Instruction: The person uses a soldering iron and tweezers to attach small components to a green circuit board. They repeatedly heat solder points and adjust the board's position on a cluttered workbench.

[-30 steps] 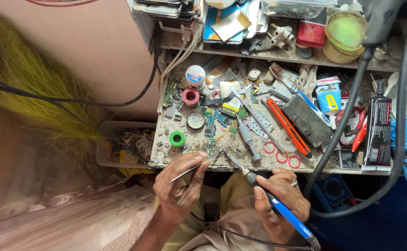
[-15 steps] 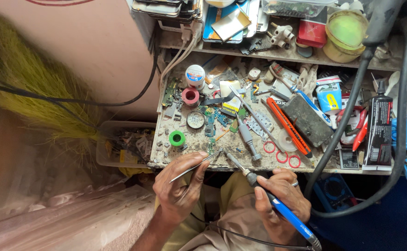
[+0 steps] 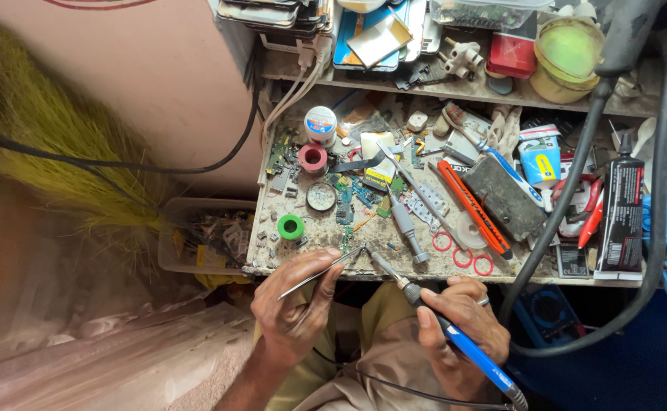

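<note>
Blue is the handle of the soldering iron (image 3: 455,335) that the right hand (image 3: 459,323) holds, with its fingers wrapped tight around it like a pen. Its dark metal tip points up and left and ends at the front edge of the surface (image 3: 364,262). The left hand (image 3: 299,304) pinches thin silver tweezers (image 3: 322,270) between thumb and fingers. The tweezer points meet the iron's tip over a tiny part near that front edge; the part is too small to make out. Both hands sit low, just in front of the surface and above the person's lap. A little green ring of tape (image 3: 291,226) lies just beside the left hand. A red ring of tape (image 3: 313,158) and a small white jar (image 3: 320,124) sit farther back. A grey screwdriver (image 3: 408,228) lies near the middle, and three thin red rings (image 3: 463,255) lie near the right hand. An orange cutter knife (image 3: 474,209) lies slanted beside a dark grey block (image 3: 505,198). A black tube (image 3: 621,221) lies on the right. A thick black cable (image 3: 577,190) loops down that side. A clear box (image 3: 200,236) of small bits sits left of the surface, next to a yellow broom (image 3: 52,144).
</note>
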